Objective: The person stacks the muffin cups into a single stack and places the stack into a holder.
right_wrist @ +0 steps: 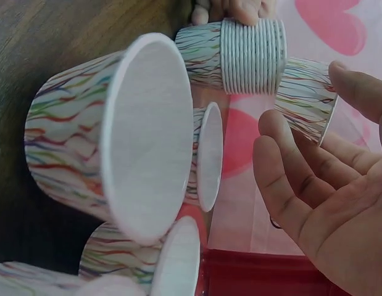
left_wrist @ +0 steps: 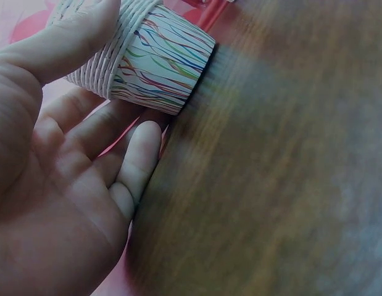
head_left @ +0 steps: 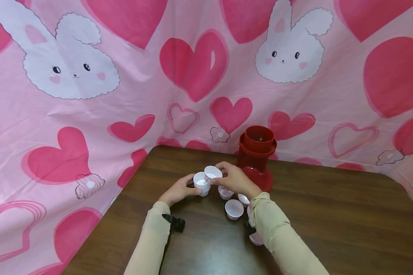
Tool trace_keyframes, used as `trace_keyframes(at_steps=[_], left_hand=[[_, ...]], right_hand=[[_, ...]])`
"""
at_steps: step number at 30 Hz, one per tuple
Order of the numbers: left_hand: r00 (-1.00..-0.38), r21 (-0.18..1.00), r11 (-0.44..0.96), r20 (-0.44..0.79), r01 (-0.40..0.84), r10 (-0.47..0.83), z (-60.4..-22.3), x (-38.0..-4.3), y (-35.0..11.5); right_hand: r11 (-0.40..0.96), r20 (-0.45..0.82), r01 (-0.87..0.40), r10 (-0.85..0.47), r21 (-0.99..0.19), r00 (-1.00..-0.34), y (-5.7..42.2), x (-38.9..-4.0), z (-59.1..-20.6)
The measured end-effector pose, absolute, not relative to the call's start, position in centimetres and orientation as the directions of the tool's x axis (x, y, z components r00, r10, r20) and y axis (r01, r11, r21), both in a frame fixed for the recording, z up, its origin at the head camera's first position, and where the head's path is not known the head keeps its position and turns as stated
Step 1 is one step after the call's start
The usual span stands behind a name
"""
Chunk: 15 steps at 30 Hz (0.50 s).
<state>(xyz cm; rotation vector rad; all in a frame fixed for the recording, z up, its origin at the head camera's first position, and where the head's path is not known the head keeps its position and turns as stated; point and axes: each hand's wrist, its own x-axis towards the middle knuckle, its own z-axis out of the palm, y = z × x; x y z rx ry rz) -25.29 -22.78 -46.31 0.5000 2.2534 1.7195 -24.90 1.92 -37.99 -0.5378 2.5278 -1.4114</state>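
My left hand [head_left: 179, 190] grips a stack of nested white paper baking cups [head_left: 204, 190] near the middle of the table. Coloured wavy lines cover the outside of the bottom cup, and many rims lie close together above it in the right wrist view. My right hand [head_left: 237, 178] pinches a single paper cup [right_wrist: 307, 98] by its rim. This cup's base is right at the mouth of the stack, overlapping it in the head view. Below my right hand stand several loose paper cups, one of them upright and nearest [head_left: 234, 210].
A red plastic cylinder-shaped holder [head_left: 256, 156] with a wide round base stands behind my right hand. More cups [head_left: 256, 239] are partly hidden under my right forearm. A pink heart-and-rabbit cloth [head_left: 192, 114] hangs behind the brown table [head_left: 330, 214].
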Motion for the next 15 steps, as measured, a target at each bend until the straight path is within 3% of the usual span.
trace_keyframes(at_steps=[15], left_hand=[[-0.890, 0.970, 0.223, -0.011, 0.102, 0.456, -46.3, -25.4, -22.8]], right_hand=[[0.536, 0.089, -0.348, -0.450, -0.769, -0.889, 0.0, -25.0, -37.2]])
